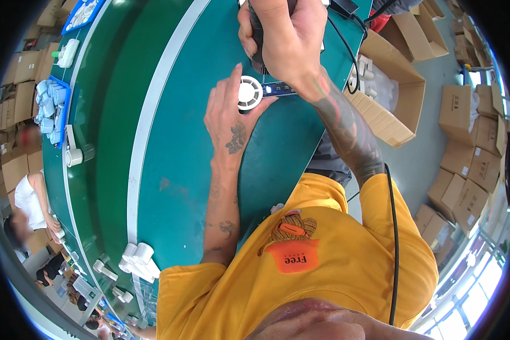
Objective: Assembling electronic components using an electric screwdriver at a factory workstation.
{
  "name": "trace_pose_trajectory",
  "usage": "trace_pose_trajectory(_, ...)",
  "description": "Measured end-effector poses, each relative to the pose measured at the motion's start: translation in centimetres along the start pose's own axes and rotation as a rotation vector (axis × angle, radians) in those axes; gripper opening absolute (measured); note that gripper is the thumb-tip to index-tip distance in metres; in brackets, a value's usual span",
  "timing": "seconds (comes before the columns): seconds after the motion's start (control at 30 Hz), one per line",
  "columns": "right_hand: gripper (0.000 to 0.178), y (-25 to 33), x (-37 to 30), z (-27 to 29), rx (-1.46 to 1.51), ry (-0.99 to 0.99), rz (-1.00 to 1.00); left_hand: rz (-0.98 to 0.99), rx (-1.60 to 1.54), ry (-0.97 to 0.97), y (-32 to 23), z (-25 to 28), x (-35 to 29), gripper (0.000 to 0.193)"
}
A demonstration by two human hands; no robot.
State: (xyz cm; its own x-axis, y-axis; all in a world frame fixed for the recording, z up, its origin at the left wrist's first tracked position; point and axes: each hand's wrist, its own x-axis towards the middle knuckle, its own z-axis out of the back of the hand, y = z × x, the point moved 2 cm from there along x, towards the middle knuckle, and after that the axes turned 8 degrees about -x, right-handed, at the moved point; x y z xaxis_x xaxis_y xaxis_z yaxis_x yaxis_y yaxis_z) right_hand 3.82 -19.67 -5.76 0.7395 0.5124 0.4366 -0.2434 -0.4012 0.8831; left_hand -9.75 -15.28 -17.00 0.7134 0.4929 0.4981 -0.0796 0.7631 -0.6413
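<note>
Hands [226, 113] [292, 45], white disc [247, 92] in left

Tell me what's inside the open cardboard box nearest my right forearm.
White parts and, beside them, what looks like pale, translucent plastic wrapping lie inside the box. The contents cover its floor, so anything underneath can't be seen.

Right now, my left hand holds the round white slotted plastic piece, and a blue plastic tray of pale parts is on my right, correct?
No, the head view shows that blue plastic tray of pale parts on your left. Your left hand does hold the round white slotted plastic piece.
</note>
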Motion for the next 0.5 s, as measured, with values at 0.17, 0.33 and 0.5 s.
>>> trace_pose_trajectory(0.17,0.027,-0.2,-0.2,0.1,0.029,0.014,0.03,-0.005,0.003,0.009,0.2,-0.2,-0.1,0.081)
trace_pose_trajectory(0.33,0.025,-0.4,-0.7,0.3,0.046,0.029,0.049,-0.015,-0.001,-0.003,0.2,0.0,-0.1,0.082)
trace_pose_trajectory(0.5,0.022,-0.3,-1.5,0.6,0.045,0.014,0.098,-0.025,-0.001,-0.004,0.2,-0.1,0.0,0.082)
